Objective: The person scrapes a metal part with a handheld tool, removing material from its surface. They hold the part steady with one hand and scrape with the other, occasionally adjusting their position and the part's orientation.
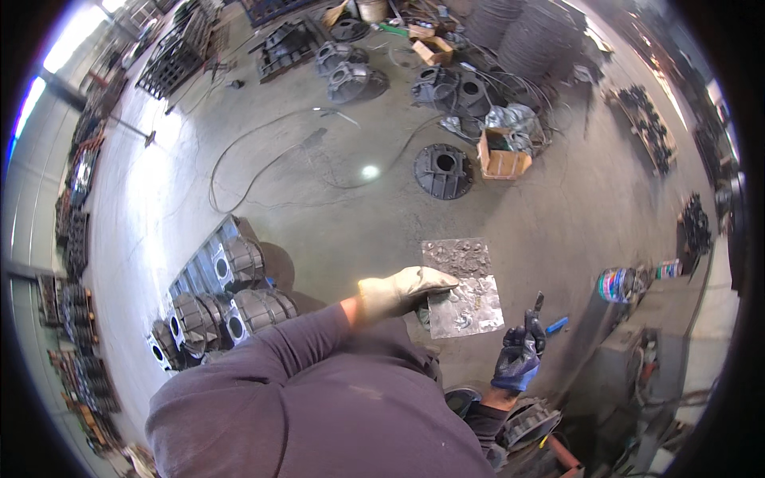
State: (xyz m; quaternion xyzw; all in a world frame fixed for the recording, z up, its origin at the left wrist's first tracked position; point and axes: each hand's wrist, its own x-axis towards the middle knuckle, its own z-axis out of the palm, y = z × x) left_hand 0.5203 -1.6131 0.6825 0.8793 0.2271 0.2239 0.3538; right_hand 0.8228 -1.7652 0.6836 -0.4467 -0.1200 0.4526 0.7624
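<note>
My left hand [405, 293], in a cream work glove, grips the left edge of a flat metal plate [486, 307]. Lumpy dark grey paste [454, 256] covers the plate's far part, while the near part is shiny and smeared. To the right of the plate is my right hand [519, 354], in a black glove with a blue cuff. Its fingers are curled, and a narrow dark strip [539, 301] sticks up from them; I cannot tell whether it is a tool blade. A small blue object [557, 325] shows just beside this hand, apart from the plate.
Several cast metal housings [243, 311] stand at the left. Another round housing [443, 171] lies ahead beside a cardboard box [504, 159]. A hose [239, 153] loops over the floor. Labelled cans [617, 284] stand at right near a bench [629, 350].
</note>
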